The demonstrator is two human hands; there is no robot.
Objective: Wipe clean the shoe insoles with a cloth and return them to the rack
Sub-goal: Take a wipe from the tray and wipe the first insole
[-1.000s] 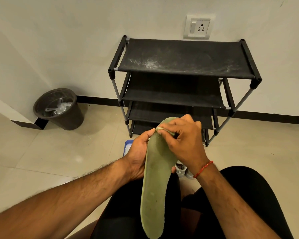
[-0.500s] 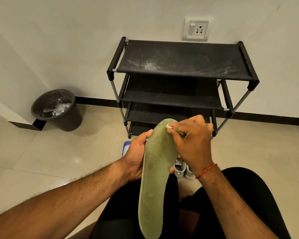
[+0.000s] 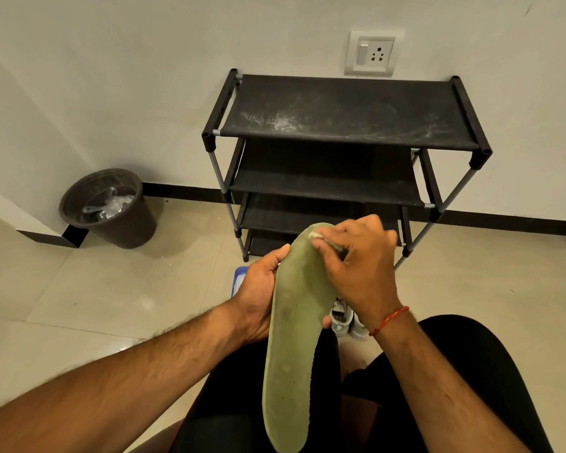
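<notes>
A dark round bin with crumpled plastic inside sat on the tiled floor near the corner. There was a white switch-and-socket plate on the wall and black skirting below it. Pale sneakers and something blue lay closer in.

insole 1 | cloth 1 | rack 1 | bin 1 | shoes 2

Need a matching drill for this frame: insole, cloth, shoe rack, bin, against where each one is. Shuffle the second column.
Column A
1. insole
2. cloth
3. shoe rack
4. bin

Column B
a. on the floor, left of the shoe rack
b. held at its edge by the left hand
c. pinched in the right hand
d. against the wall, under the socket

Pairs: 1-b, 2-c, 3-d, 4-a
</notes>
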